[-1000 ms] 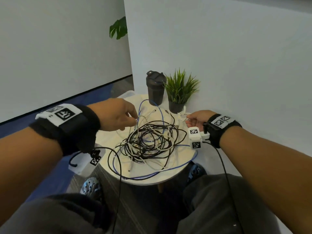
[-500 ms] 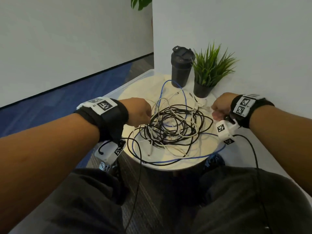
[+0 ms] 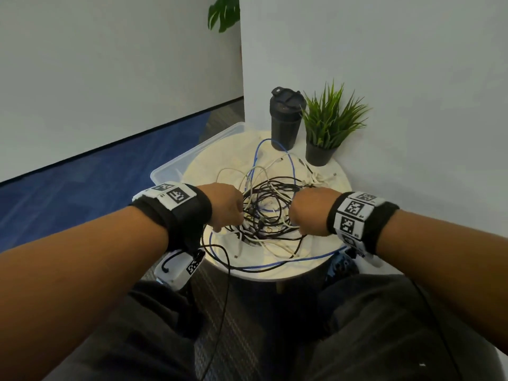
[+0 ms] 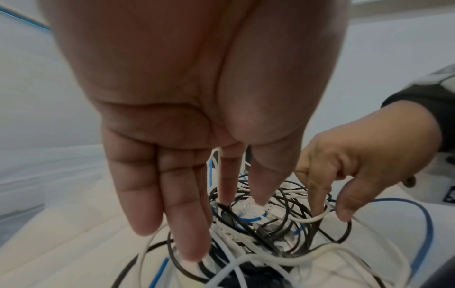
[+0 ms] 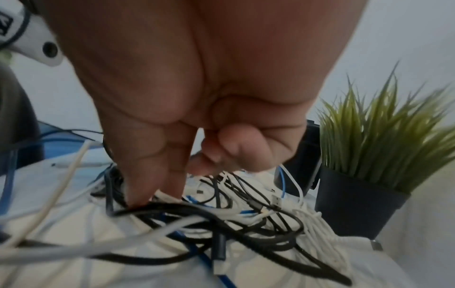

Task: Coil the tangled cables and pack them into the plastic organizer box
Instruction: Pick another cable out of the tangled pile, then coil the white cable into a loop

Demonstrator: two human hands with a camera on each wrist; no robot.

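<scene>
Right now the cables [image 3: 270, 213] are 1 heap in the middle of the table [image 3: 334, 185], black, white and blue strands crossed over each other, and none is coiled yet. The box [image 3: 176, 171] sits behind the table's left edge, so nothing is packed.

Your left hand [image 3: 224, 206] reaches into the heap with fingers nearly straight; thumb and index tip meet at a clear plug on the blue cable [image 4: 253, 219], though I cannot tell if they really pinch it. Your right hand [image 3: 309, 210] hooks a white cable [image 4: 311, 219] on its index finger, with the thumb low beside it and the other fingers curled.

Pick 1 cable only, best by its plug, and follow it out loop by loop. Draw slowly and let the other hand pin the rest down, since a hard tug will likely tighten the knot or drag the heap toward the cup [image 3: 284, 119] and plant [image 3: 327, 127]. Once it is free, wind even loops before going to the box.
</scene>
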